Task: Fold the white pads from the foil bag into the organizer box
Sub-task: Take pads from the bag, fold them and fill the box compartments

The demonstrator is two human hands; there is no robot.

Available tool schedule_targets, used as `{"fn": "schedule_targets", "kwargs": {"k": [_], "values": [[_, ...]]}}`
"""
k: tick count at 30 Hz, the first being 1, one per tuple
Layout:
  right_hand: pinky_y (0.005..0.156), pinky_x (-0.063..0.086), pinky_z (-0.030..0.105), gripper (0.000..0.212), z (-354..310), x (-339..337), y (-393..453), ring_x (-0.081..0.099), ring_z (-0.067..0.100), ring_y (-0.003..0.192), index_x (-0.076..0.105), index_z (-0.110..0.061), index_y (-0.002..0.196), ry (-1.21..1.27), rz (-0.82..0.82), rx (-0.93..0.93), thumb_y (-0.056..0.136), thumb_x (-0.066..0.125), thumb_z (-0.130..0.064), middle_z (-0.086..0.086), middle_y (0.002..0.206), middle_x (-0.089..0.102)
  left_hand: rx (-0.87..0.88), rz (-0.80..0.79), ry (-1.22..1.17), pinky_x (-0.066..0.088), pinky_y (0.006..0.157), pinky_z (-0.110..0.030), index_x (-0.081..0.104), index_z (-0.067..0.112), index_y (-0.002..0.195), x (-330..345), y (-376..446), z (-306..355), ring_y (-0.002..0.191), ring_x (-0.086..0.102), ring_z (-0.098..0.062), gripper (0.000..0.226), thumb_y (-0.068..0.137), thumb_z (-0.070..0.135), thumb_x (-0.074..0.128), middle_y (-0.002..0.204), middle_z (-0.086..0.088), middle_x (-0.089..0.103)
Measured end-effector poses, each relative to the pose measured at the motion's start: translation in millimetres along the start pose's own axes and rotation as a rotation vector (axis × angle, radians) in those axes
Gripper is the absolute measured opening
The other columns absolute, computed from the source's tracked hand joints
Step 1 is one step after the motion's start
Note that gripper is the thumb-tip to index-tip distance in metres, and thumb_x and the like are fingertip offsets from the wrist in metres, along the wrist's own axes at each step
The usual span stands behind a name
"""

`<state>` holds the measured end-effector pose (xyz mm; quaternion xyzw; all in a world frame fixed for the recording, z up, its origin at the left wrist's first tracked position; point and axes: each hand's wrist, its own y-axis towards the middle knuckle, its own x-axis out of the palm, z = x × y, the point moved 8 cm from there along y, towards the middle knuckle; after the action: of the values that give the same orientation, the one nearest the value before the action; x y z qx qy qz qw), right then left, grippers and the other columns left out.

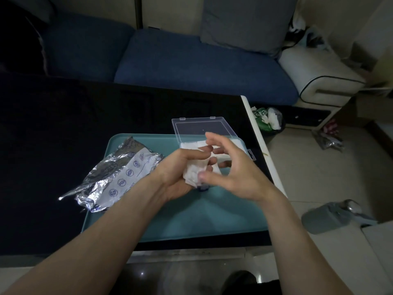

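Observation:
A crumpled silver foil bag point(119, 175) lies on the left part of a teal tray point(191, 220). The clear organizer box point(204, 129) stands at the tray's far right with its lid tipped back; white pads point(191, 145) lie inside it. Over the tray's middle, my left hand point(178, 169) is palm up and holds a folded white pad point(196, 170). My right hand point(231, 169) curls over that pad, thumb pressed on its near edge, fingers spread above it. A small dark blue thing shows just under the pad.
The tray sits on a black table point(63, 135) whose white right edge point(258, 133) runs diagonally. A blue sofa point(191, 64) stands behind. On the floor to the right are a bin with rubbish point(269, 120) and a grey slipper point(331, 216).

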<state>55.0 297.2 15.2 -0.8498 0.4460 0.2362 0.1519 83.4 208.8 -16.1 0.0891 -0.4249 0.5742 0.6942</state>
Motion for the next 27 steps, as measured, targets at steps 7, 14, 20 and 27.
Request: {"fn": "schedule_targets", "kwargs": {"k": [7, 14, 20, 27], "values": [[0.085, 0.059, 0.025, 0.096, 5.4, 12.0, 2.1, 0.062, 0.005, 0.107, 0.052, -0.032, 0.136, -0.108, -0.018, -0.001, 0.052, 0.100, -0.030, -0.008, 0.132, 0.052, -0.103, -0.086, 0.044, 0.051, 0.076, -0.035, 0.057, 0.005, 0.111, 5.9, 3.4, -14.0, 0.079, 0.061, -0.025, 0.022, 0.090, 0.007, 0.052, 0.090, -0.014, 0.060], [0.093, 0.043, 0.019, 0.096, 5.5, 15.7, 0.4, 0.048, 0.003, 0.116, 0.050, -0.032, 0.137, -0.231, -0.084, 0.033, 0.054, 0.097, -0.044, -0.015, 0.123, 0.045, -0.129, 0.104, 0.125, 0.041, 0.060, -0.027, 0.065, 0.011, 0.090, -14.8, 8.0, -19.0, 0.056, 0.046, -0.014, 0.008, 0.087, 0.008, 0.059, 0.069, -0.004, 0.048], [0.094, 0.048, 0.015, 0.093, 6.6, 14.6, 4.6, 0.053, 0.000, 0.119, 0.052, -0.031, 0.138, -0.128, -0.004, -0.008, 0.057, 0.098, -0.035, -0.017, 0.131, 0.051, -0.127, 0.073, 0.136, 0.053, 0.061, -0.029, 0.056, 0.010, 0.104, -15.8, 12.9, -24.2, 0.069, 0.059, -0.017, 0.029, 0.077, 0.006, 0.066, 0.084, -0.009, 0.058], [0.097, 0.049, 0.025, 0.110, 13.4, 12.8, 9.7, 0.055, 0.003, 0.120, 0.037, -0.037, 0.146, -0.010, 0.066, 0.043, 0.054, 0.099, -0.032, -0.014, 0.138, 0.050, 0.464, 0.666, 1.017, 0.046, 0.062, -0.022, 0.066, 0.016, 0.094, -30.5, -21.5, 62.5, 0.070, 0.061, -0.014, 0.010, 0.085, 0.013, 0.068, 0.076, 0.007, 0.063]]}}
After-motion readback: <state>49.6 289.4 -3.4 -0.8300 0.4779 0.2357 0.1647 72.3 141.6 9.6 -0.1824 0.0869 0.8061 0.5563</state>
